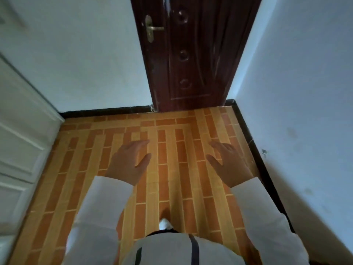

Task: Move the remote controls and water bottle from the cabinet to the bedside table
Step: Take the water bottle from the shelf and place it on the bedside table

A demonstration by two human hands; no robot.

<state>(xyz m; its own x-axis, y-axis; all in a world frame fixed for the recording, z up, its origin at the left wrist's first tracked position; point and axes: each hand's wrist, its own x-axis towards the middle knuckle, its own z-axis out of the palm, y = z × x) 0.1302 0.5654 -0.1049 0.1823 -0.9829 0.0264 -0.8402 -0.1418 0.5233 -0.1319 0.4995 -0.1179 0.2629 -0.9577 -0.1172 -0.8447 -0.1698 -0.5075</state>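
No remote control, water bottle, cabinet top or bedside table is in view. My left hand (128, 163) and my right hand (228, 162) are held out in front of me over the floor, palms down, fingers straight and relaxed. Both hands are empty. White sleeves cover both forearms.
An orange and yellow tiled floor (172, 150) lies below. A dark brown door (193, 54) with a brass handle (151, 29) stands ahead. White panelled doors (21, 131) run along the left. A pale wall (298, 92) with a black skirting closes the right side.
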